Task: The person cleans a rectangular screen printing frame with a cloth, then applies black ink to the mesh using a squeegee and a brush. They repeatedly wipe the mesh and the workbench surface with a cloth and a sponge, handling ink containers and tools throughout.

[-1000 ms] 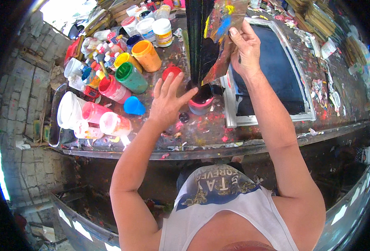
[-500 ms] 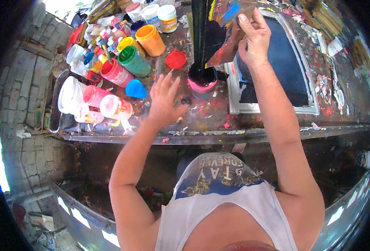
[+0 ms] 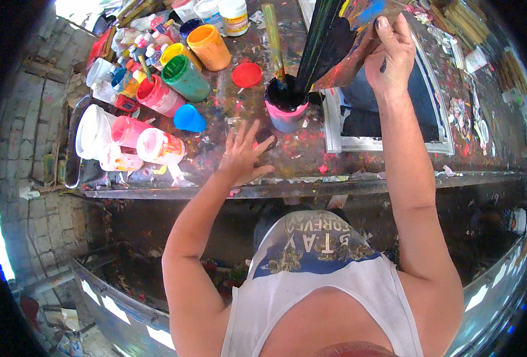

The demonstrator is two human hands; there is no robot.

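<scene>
My right hand (image 3: pixel 393 62) grips the paint-stained wooden handle board of a squeegee (image 3: pixel 335 50); its blade side is coated in black ink. The squeegee is tilted, its lower corner at the mouth of a pink-rimmed pot (image 3: pixel 288 118) of black ink. A stained stick (image 3: pixel 272 38) stands in that pot. My left hand (image 3: pixel 241 157) is spread open with nothing in it, low over the table in front of the pot. Beside its fingertips lies a small dark round piece (image 3: pixel 266 138), partly covered. A white-framed printing screen (image 3: pixel 333 122) lies behind my right forearm.
Several ink pots crowd the left, among them an orange pot (image 3: pixel 208 50), a green pot (image 3: pixel 186 80) and a white tub (image 3: pixel 97 134). A blue cup (image 3: pixel 189 119) lies near my left hand, with a red lid (image 3: pixel 247 75) beyond. The table's front edge (image 3: pixel 263 189) runs before me.
My right hand and the squeegee have shifted right and tilted over, uncovering the stick in the pot. My left hand has come nearer to me and slightly right, toward the dark round piece.
</scene>
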